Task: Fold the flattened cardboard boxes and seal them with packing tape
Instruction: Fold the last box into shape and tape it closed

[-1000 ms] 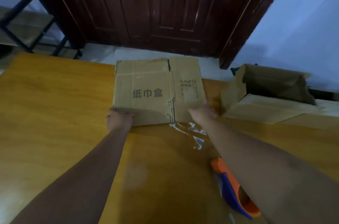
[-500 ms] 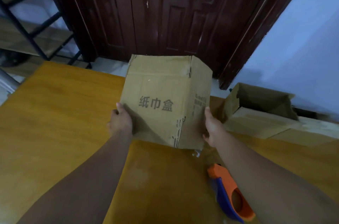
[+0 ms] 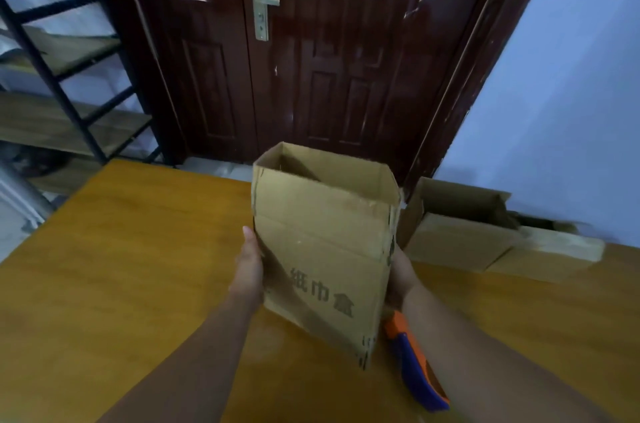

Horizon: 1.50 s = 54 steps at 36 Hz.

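cardboard box printed "纸巾盒"

A yellow wooden bench fills the lower frame from eight to four o'clock, with a dark red-brown door and its brass handle at twelve, a black metal shelf rack at ten, and a pale wall at two.
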Motion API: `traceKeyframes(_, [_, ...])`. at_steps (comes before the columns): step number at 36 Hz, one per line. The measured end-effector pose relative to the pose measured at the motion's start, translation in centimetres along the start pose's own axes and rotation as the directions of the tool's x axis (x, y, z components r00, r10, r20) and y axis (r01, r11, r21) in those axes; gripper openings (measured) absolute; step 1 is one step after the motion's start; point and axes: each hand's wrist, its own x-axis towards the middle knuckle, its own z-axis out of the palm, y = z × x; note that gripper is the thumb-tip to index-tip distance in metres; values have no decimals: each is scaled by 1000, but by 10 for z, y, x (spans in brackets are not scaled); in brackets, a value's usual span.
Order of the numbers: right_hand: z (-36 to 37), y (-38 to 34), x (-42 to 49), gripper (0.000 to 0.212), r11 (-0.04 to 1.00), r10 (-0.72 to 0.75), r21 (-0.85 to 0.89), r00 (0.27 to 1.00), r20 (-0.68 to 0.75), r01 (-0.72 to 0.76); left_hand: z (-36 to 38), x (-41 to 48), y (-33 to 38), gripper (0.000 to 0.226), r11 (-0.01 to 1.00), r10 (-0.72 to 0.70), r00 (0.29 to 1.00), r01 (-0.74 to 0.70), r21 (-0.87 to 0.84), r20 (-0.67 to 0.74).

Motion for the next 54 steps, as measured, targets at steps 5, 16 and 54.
traceKeyframes(5, [-11,-7,-8,107,993,16,114,997,-80,-7,-11,-6,19,102,993,0,1000,-3,-117,-24])
traceKeyframes(16, [-5,-25,-21,67,982,-176,35,961,-212,188,0,-17,64,27,916,397,900,-402,-12,178])
traceKeyframes(54, [-10,-50,-32,80,971,-165,-205,962,-216,121,-27,-44,81,31,778,-249,518,-397,488,818])
